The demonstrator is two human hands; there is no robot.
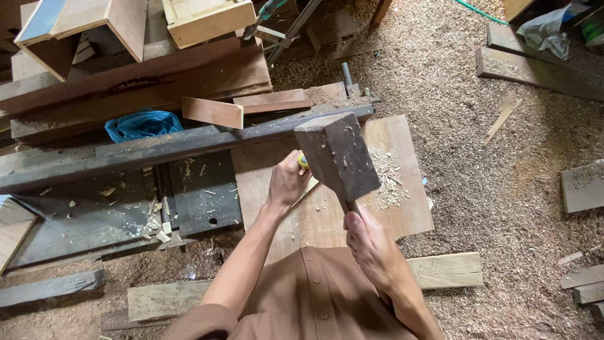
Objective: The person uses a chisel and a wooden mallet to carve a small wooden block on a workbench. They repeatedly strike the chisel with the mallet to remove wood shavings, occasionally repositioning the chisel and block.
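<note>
The board (327,208), a flat pale plank, lies on the sawdust-covered floor (503,189) in front of the person, its far edge against a long dark beam (157,151), and it is the piece under work in the head view. The left hand (288,182) is wrapped around a chisel (304,162), of which only a bit of yellow handle shows above the fist; the blade is hidden, so where its edge meets the wood cannot be told. The right hand (371,245) grips the handle of a heavy dark wooden mallet (338,154), whose head hangs just above and beside the chisel's top. A heap of fresh pale chips (387,179) lies on the board just right of the mallet, so I judge that a fair amount of wood is already cut away; the cut itself is covered by the mallet and hands, so how much is left cannot be told. A blue plastic bag (143,124) and offcuts sit on the planks beyond.
</note>
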